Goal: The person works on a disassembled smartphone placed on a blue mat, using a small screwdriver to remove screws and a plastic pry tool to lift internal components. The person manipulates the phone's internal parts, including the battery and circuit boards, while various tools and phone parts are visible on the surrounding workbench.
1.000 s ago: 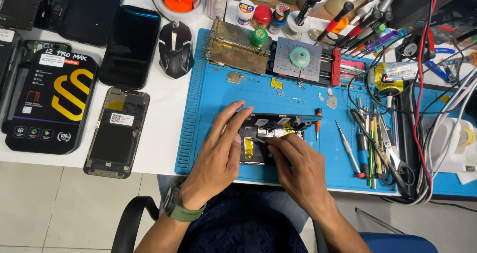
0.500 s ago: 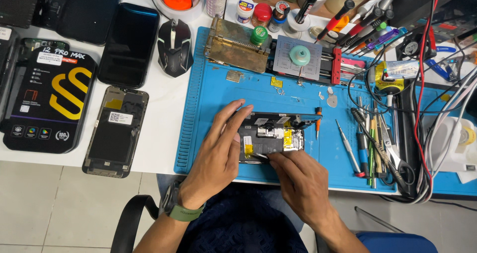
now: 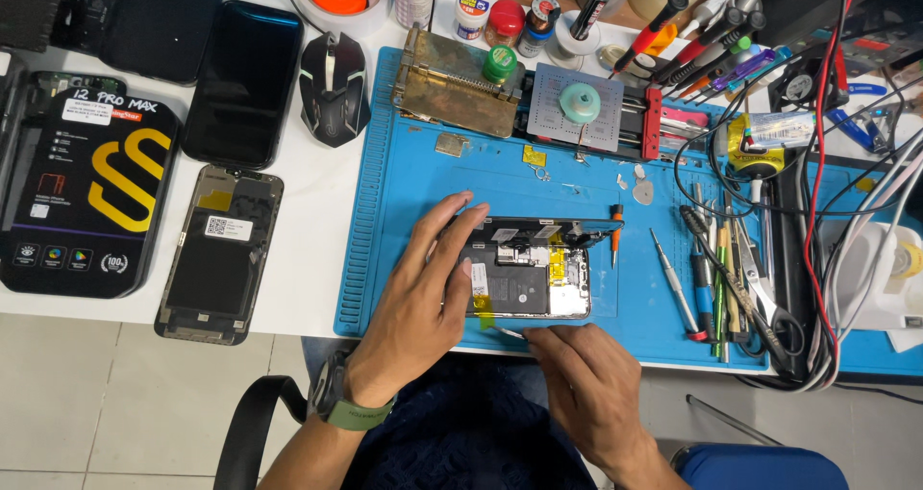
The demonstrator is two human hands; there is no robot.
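An opened phone [image 3: 538, 276] with its black battery and circuit boards exposed lies on the blue work mat [image 3: 413, 192]. Its screen panel stands on edge along the far side. My left hand [image 3: 418, 293] lies flat over the phone's left end and holds it down, fingers spread. My right hand [image 3: 577, 379] is at the mat's near edge just below the phone, pinching thin metal tweezers [image 3: 508, 332] whose tip points at the phone's lower left corner.
Screwdrivers and tweezers [image 3: 716, 278] lie in a row right of the phone, beside tangled cables [image 3: 836, 211]. A metal jig [image 3: 460, 86] and stencil holder [image 3: 582, 110] stand at the mat's far edge. Left of the mat are a spare screen [image 3: 221, 254], a mouse [image 3: 334, 86], another phone [image 3: 245, 81] and a black box [image 3: 82, 192].
My right hand has drawn back from over the phone's middle to the mat's near edge, uncovering the phone's inside. The left hand has stayed on the phone's left end.
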